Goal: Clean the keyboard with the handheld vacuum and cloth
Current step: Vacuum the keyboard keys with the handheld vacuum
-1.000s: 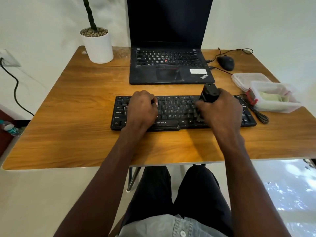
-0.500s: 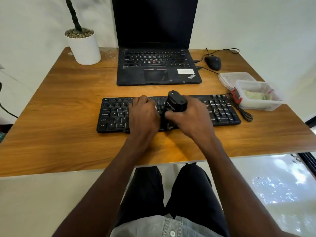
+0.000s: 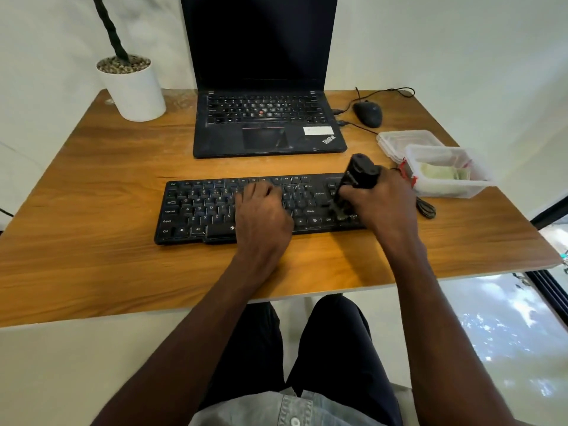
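My left hand [image 3: 261, 210] lies flat, fingers loosely together, pinning the keyboard [image 3: 215, 207] on the desk [image 3: 92, 179]. My right hand [image 3: 381, 201] grips the handheld vacuum [image 3: 358, 176], nozzle apparently brushing the right-end keys.

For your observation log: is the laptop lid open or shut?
Open: the laptop shows its upright dark screen and exposed keys.

Office desk: a wooden table [image 3: 92, 179] holding a laptop [image 3: 264, 124], keyboard [image 3: 196, 207], mouse [image 3: 368, 113] and potted plant [image 3: 135, 87].
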